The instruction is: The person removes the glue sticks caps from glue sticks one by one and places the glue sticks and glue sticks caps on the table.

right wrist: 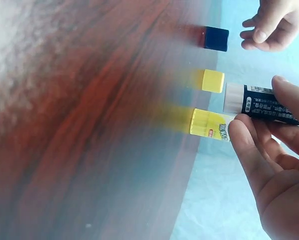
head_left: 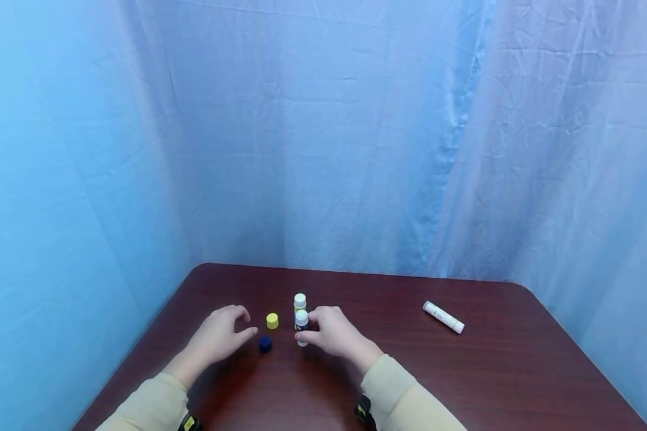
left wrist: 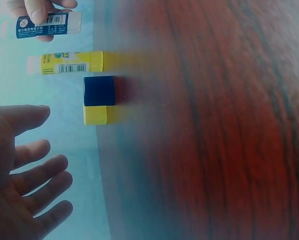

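Observation:
My right hand [head_left: 331,332] pinches a dark blue glue stick [head_left: 302,320] between thumb and fingers, holding it upright with its white top uncapped. In the right wrist view the white base of this glue stick [right wrist: 234,98] appears slightly above the table. Just behind it stands a yellow glue stick [head_left: 299,301], also white-topped, partly hidden in the head view. My left hand [head_left: 221,335] hovers with nothing in it, its fingers loosely bent and apart. Close to its thumb sits a dark blue cap [head_left: 265,344]; a yellow cap [head_left: 272,321] is a little farther back.
A white glue stick [head_left: 443,317] lies on its side at the right of the dark red-brown wooden table [head_left: 496,371]. Light blue curtains [head_left: 323,149] hang behind the table and along both sides.

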Tool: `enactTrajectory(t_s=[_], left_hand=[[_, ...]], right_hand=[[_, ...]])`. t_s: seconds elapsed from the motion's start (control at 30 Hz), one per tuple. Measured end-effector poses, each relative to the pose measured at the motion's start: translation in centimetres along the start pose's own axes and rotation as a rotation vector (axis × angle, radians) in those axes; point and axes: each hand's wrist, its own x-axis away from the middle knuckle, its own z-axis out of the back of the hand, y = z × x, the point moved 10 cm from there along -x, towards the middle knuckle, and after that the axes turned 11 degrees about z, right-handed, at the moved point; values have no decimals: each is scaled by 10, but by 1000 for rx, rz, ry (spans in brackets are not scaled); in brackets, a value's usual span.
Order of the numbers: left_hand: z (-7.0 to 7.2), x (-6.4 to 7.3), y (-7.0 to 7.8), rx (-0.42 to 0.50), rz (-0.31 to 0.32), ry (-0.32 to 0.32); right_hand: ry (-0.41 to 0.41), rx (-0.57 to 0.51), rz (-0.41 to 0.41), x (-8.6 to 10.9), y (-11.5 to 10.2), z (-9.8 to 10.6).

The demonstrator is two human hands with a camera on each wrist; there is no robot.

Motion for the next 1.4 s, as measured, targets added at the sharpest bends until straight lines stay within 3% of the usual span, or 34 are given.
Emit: enactTrajectory(t_s=[0.67, 1.1, 1.4], left_hand=[[-22, -1, -19, -31, 87, -156], [-23, 1, -19, -23, 65, -164], [-31, 0, -25, -21, 94, -201]], right_hand=[[-83, -64, -97, -2, 11, -25], [-92, -89, -137, 0, 16, -28], [-77, -108, -172, 1, 19, -30]])
